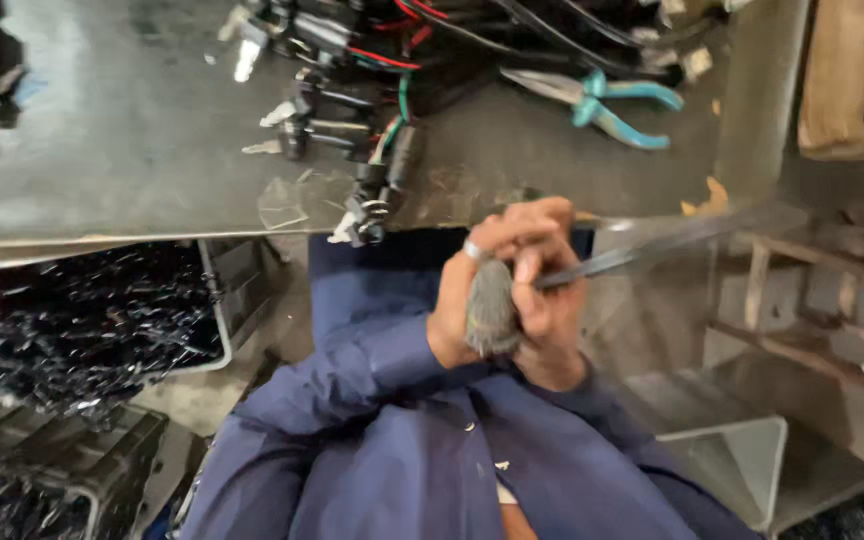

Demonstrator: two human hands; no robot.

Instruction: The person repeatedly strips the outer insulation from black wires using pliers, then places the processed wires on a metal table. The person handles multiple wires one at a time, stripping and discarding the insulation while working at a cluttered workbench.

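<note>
1. left hand (482,290) is clenched around a grey fibrous wad (493,312), kept close to the body below the workbench (132,150) edge.
2. right hand (552,310) grips one long metal blade (642,250), its near end touching the wad; the blade is blurred.
3. one pair of teal-handled pliers (612,105) lies on the bench, within reach beside the wire harness (372,60).
4. two crates of black parts (82,320) sit at the left, under the bench.
</note>
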